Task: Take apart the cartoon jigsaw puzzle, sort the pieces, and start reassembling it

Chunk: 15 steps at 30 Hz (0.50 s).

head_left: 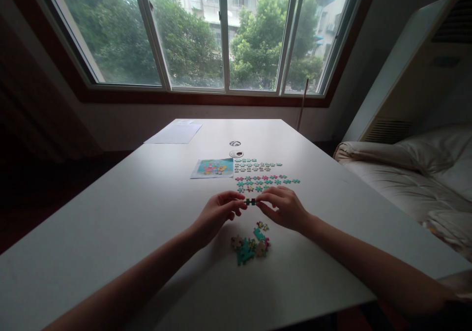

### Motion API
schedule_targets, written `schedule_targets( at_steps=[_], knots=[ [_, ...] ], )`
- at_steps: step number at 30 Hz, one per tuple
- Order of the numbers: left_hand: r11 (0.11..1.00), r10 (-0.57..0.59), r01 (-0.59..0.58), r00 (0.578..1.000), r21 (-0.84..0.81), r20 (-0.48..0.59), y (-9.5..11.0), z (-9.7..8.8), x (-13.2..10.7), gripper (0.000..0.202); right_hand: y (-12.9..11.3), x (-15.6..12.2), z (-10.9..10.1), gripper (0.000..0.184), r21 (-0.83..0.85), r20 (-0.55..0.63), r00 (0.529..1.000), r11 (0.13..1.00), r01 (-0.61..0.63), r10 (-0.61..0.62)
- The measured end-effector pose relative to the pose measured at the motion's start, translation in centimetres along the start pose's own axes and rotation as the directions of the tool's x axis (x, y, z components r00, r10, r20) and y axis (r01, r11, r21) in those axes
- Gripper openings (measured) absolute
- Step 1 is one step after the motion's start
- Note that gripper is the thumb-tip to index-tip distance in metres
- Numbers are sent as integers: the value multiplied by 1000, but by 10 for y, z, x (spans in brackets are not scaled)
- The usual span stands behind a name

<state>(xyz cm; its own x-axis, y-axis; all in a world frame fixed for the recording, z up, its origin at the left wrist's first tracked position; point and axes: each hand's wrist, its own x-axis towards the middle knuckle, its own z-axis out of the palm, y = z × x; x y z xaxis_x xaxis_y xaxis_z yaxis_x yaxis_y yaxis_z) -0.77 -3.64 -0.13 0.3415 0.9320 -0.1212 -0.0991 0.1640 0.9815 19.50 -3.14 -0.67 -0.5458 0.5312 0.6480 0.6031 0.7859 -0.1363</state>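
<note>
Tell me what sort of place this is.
Probably a living room in a home: a padded sofa sits beside a white table bearing jigsaw pieces, and a wide window looks out on trees.

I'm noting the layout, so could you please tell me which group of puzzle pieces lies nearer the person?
The jumbled heap of loose pieces; the other pieces are set out in rows farther off, to the right of the picture sheet.

Daylight pouring through window (223,36), room dim; bench (165,198) glowing at far edge, near edge shadowed, wide-angle stretch.
</note>
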Motion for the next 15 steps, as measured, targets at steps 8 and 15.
schedule_targets(
  at_steps=[8, 15],
  knots=[
    [847, 213, -241, 970, 474, 115, -12, -12, 5, 16, 37, -2, -16, 13, -81, -146, 984, 990, -118, 106],
    [444, 263, -526, 850, 725, 456, -14, -1, -9, 26, 53, -6, -17, 16, -94, -129, 976, 978, -187, 174]
  ],
)
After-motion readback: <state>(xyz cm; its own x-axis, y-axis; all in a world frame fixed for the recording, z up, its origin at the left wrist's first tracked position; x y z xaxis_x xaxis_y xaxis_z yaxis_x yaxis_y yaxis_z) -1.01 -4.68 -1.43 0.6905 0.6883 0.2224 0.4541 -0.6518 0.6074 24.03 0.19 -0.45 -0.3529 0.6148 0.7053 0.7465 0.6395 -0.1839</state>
